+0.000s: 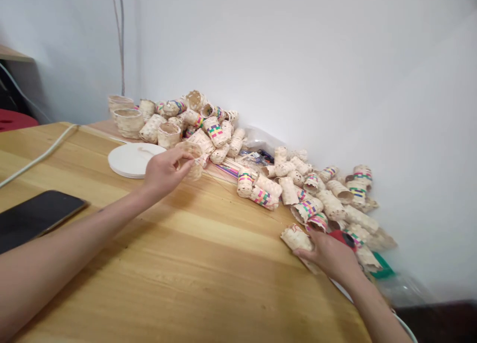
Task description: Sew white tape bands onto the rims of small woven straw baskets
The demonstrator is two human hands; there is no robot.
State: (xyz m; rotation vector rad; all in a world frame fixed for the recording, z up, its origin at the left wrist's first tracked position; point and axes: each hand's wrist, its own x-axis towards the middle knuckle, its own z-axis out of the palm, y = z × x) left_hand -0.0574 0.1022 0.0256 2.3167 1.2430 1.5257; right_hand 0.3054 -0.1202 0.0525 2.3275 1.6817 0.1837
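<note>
At the left-centre, my left hand (pixel 164 170) is closed in a pinch at the near side of a small woven basket (pixel 194 168), which looks thin and partly see-through. Part of the basket is hidden behind my fingers. On the right, my right hand (pixel 333 253) is wrapped round a pale woven tube (pixel 297 237) lying low over the table, with thin red lines near its top. Its far end is covered by my hand. Close to that hand lies a pile of woven tubes (pixel 331 204), some with coloured bands.
A white round disc (pixel 128 160) lies beside my left hand. More woven baskets (pixel 128 123) are heaped against the wall behind it. At the left are a phone (pixel 40 216) and a white cable (pixel 40 156). A red and black object (pixel 345 238) sits behind my right hand.
</note>
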